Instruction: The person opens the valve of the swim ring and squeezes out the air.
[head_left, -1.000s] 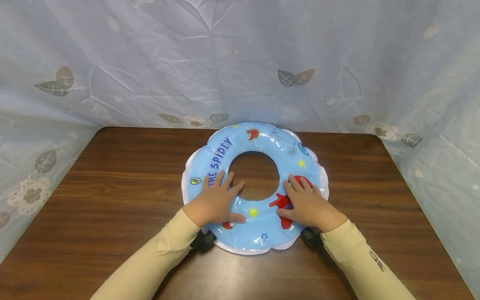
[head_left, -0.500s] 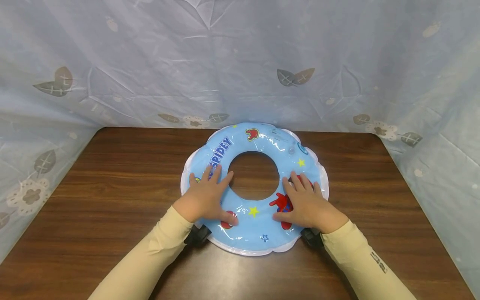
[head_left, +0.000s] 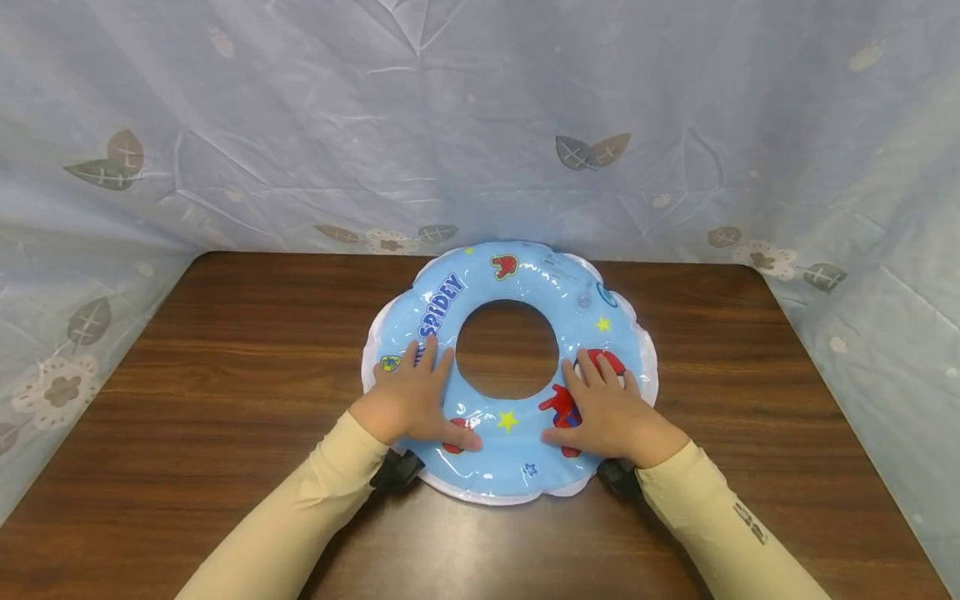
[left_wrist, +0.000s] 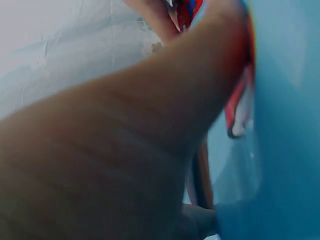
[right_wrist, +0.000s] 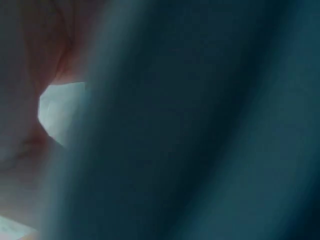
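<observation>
Spread and uncurled, your left hand (head_left: 408,402) and right hand (head_left: 615,412) rest on the inflatable ring (head_left: 504,454), at its near left and right; the table (head_left: 225,400) lies beneath it, the patterned curtain (head_left: 480,125) behind it.

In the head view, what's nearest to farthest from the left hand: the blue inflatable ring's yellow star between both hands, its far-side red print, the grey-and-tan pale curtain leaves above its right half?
1. Yellow star: right of the left hand.
2. Red print: farther back on the ring.
3. Grey-and-tan leaves: on the curtain behind.
</observation>
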